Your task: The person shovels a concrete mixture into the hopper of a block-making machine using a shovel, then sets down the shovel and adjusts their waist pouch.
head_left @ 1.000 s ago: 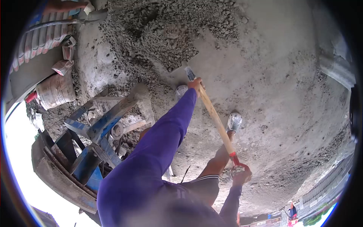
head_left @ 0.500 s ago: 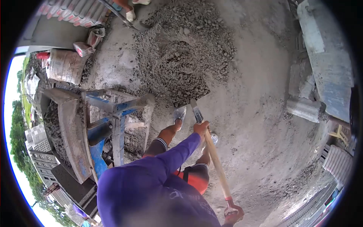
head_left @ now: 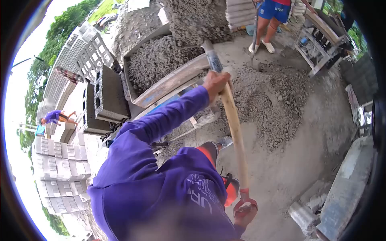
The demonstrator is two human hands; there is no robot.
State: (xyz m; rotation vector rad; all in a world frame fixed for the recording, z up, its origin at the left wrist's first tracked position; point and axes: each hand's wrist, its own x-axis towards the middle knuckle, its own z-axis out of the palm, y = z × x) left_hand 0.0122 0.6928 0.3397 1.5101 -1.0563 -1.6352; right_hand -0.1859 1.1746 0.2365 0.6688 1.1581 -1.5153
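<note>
My left hand (head_left: 216, 85) is wrapped round the shovel's shaft just below its metal socket. At the lower end, my right hand (head_left: 245, 213) grips the red D-shaped handle. The shovel (head_left: 234, 130) is raised, its blade loaded with dark grey mix (head_left: 197, 20) above the far edge of a trough. Inside the trough (head_left: 173, 80) lies more grey mix (head_left: 161, 60). A pile of gravelly mix (head_left: 273, 104) spreads on the ground to the right of the shaft.
A person in blue shorts (head_left: 275, 11) stands beyond the pile with another shovel (head_left: 255, 40). Hollow blocks (head_left: 110, 94) and block stacks (head_left: 60, 172) are at the left, with another person (head_left: 54, 117) there. A metal sheet (head_left: 348, 188) lies at the lower right.
The shovel has risen from the ground pile to the trough, now carrying mix. My left hand has lifted with it, and the view has turned toward the trough and block stacks.
</note>
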